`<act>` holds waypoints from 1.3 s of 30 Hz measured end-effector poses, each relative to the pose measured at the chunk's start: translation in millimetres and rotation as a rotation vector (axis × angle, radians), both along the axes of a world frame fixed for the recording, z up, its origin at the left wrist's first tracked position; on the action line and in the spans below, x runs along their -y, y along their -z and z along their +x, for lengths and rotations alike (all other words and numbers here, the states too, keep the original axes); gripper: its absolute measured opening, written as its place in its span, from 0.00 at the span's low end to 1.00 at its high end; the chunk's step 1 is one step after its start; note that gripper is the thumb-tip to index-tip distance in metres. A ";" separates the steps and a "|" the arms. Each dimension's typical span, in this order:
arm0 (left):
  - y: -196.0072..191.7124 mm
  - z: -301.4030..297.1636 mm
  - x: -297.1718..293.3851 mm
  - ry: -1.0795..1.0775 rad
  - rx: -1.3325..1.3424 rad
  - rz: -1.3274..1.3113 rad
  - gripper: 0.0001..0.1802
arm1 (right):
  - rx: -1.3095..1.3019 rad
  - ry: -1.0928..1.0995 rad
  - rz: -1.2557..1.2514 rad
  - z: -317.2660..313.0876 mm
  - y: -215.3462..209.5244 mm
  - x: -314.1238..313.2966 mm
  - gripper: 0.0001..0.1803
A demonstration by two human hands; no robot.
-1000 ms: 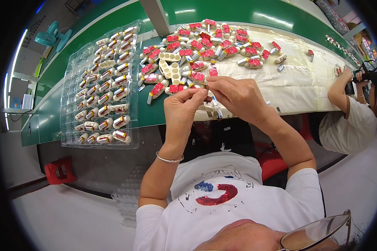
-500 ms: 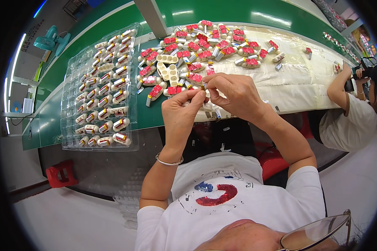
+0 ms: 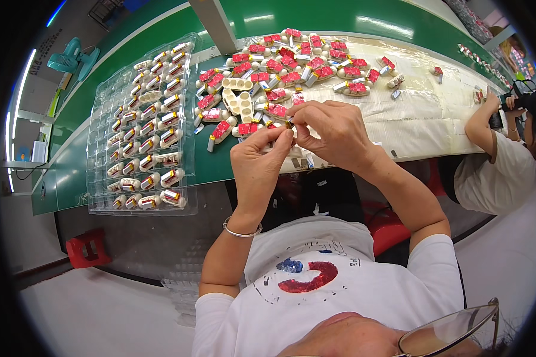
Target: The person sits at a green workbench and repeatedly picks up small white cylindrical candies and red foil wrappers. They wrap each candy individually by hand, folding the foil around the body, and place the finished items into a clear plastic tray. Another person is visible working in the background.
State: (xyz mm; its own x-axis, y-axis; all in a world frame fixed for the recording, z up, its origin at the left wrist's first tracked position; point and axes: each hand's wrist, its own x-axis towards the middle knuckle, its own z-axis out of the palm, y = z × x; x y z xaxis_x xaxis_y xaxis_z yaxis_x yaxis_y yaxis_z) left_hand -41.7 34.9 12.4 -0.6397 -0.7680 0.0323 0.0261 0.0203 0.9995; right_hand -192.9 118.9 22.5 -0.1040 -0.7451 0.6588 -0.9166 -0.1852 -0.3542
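Note:
Over the table's near edge, my left hand [image 3: 257,156] and my right hand [image 3: 335,135] meet fingertip to fingertip. Both are closed in a pinch around a tiny dark, gold-tinted piece [image 3: 289,125], mostly covered by the fingers and too small to name. Just beyond them spreads a pile of cream, rounded oblong pieces with red labels [image 3: 277,95] and small silver-white strips. Two cream holders with round hollows [image 3: 239,102] lie bare among these, left of my fingers. A clear plastic tray [image 3: 190,128] on the left carries rows of similar oblong pieces with gold-and-silver strips.
A green table [image 3: 211,157] runs across, partly under a pale covering [image 3: 423,128]. An upright post [image 3: 213,27] rises behind the pile. Another person's arm [image 3: 482,128] rests at the far right. Red stools [image 3: 88,249] and a teal fan [image 3: 72,58] stand around.
Both hands stay together at nearly the same spot, with only slight finger shifts. The tray and the pile look the same.

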 end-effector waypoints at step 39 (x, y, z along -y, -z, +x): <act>-4.2 16.7 -3.5 0.105 -0.261 0.124 0.20 | 0.412 -0.155 0.004 15.7 -21.2 -21.7 0.16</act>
State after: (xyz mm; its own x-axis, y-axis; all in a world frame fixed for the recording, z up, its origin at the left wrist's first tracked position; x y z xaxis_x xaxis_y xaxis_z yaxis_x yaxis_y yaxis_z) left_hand -24.9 38.4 16.6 -0.6984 -0.7062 0.1164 0.2782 -0.1180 0.9533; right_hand -177.2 140.6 43.7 -0.2441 -0.7750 0.5830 -0.6602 -0.3076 -0.6853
